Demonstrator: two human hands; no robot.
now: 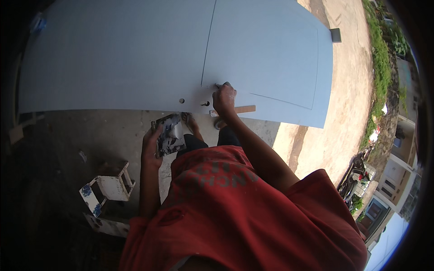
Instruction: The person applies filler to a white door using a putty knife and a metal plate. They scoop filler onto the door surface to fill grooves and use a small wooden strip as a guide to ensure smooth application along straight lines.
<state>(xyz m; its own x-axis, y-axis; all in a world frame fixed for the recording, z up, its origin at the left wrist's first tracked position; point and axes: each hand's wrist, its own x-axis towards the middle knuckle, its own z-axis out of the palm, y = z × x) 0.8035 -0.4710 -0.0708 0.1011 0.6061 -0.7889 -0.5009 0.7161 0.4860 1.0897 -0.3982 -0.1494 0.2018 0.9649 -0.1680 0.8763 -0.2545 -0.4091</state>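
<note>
A wide pale blue door panel [126, 58] lies flat in front of me, with thin dark grooves marking a rectangle on its right part. My right hand [224, 98] is closed over the panel, near the gap between two groove ends. A small dark tip shows at its fingers, too little to name. My left hand [150, 144] grips a flat board [171, 134] smeared with grey and dark paste, held below the panel's near edge. A tan strip [245, 109] lies by my right wrist. Two holes, a round one [181, 100] and a darker one [205, 104], sit near that edge.
A paint-stained small stool [113, 187] is on the concrete floor at lower left. A dark block [336, 35] juts out at the panel's right edge. Sunlit ground [348, 67], a grassy strip [382, 67] and buildings lie to the right. My feet are under the near edge.
</note>
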